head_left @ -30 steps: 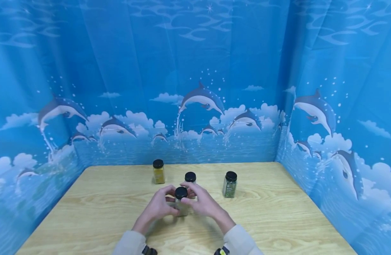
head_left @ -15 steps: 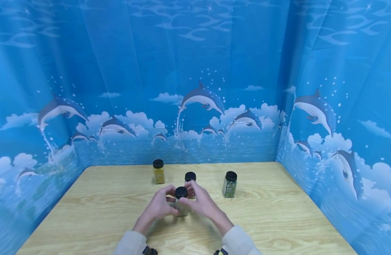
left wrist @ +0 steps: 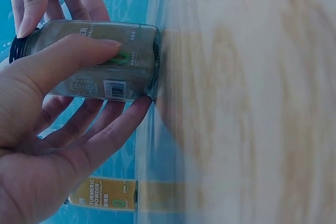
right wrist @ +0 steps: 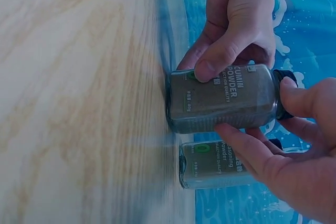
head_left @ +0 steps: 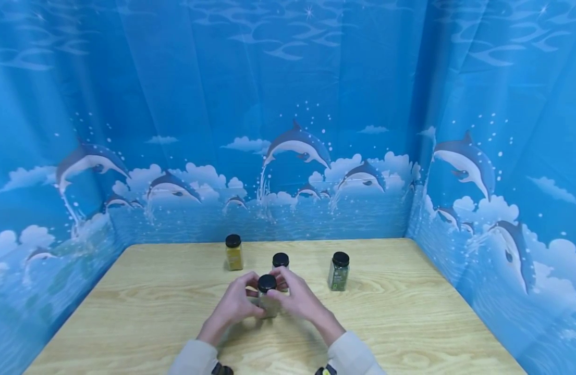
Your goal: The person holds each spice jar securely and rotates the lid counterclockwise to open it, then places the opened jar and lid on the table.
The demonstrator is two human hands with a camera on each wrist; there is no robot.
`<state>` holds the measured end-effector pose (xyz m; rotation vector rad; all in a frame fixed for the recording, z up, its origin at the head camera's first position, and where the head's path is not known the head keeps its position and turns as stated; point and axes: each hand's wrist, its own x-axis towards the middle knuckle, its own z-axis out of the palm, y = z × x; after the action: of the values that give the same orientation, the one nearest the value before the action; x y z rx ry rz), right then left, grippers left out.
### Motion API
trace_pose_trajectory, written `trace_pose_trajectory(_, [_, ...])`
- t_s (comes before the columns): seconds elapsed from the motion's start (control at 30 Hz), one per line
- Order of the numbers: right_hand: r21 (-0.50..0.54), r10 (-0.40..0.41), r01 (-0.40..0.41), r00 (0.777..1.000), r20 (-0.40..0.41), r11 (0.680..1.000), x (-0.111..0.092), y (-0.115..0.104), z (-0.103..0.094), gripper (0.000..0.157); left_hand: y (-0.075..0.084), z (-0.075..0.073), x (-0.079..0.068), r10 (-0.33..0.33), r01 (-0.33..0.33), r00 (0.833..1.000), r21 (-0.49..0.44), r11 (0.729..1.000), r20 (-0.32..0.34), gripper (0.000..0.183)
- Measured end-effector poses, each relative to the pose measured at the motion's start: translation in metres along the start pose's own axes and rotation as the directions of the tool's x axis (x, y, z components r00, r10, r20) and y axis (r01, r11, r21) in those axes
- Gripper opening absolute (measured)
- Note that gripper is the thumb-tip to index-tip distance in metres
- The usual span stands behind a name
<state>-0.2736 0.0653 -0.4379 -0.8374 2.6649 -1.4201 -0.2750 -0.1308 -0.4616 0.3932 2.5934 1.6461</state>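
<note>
Head view, left to right: what has just changed?

– Very little; the yellow turmeric jar [head_left: 233, 257] stands where it did a second ago; the left hand [head_left: 235, 301] has stayed put round the cumin jar [head_left: 268, 307]; the seasoning jar [head_left: 280, 260] stands just behind, partly hidden; the right hand [head_left: 299, 299] has shifted only slightly about the black cap [head_left: 267, 283]; the green jar [head_left: 338, 278] is unmoved at the far right.

And for the work?

– No clear progress, I'd judge; the cap is on, and the cumin jar looks upright on the worktop [head_left: 409, 317], between the hands.

How does each grip stand?

– Left one is clamped on the jar's body, thumb along a labelled side, fingers round behind; right one is closed in at the top, thumb against the cap, a fingertip seemingly touching the body lower down; both sit no wider than the jar.
</note>
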Motion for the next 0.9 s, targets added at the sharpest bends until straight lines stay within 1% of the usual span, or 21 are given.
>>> trace_pose_trajectory(0.17, [-0.001, 0.004, -0.004, 0.999, 0.039, 1.0, 0.0, 0.0, -0.003, 0.04, 0.001, -0.001, 0.0, -0.016, 0.016, 1.0, 0.01, 1.0, 0.001, 0.058])
trace_pose_trajectory(0.23, [0.006, 0.022, -0.022, 0.998, 0.055, 1.0, 0.001, 0.001, -0.004, 0.043, 0.001, -0.001, 0.0, -0.016, 0.016, 1.0, 0.015, 1.0, 0.002, 0.057])
trace_pose_trajectory(0.4, [0.023, 0.035, -0.037, 0.997, 0.076, 0.999, 0.001, 0.001, -0.004, 0.052, 0.0, -0.001, 0.0, -0.006, 0.006, 1.0, 0.023, 1.0, 0.002, 0.057])
trace_pose_trajectory(0.53, [0.028, 0.037, -0.039, 0.997, 0.061, 0.999, 0.002, 0.002, -0.003, 0.058, 0.0, 0.0, 0.0, 0.003, -0.003, 1.0, 0.022, 1.0, 0.004, 0.056])
trace_pose_trajectory(0.77, [0.028, 0.043, -0.043, 0.999, -0.004, 0.999, 0.001, 0.003, 0.004, 0.055, 0.0, -0.001, 0.0, 0.015, -0.015, 1.0, -0.003, 1.0, 0.015, 0.055])
trace_pose_trajectory(0.9, [0.044, 0.068, -0.067, 0.997, -0.023, 0.997, 0.0, 0.002, 0.006, 0.054, 0.0, -0.002, -0.001, 0.016, -0.016, 1.0, 0.002, 1.0, 0.018, 0.056])
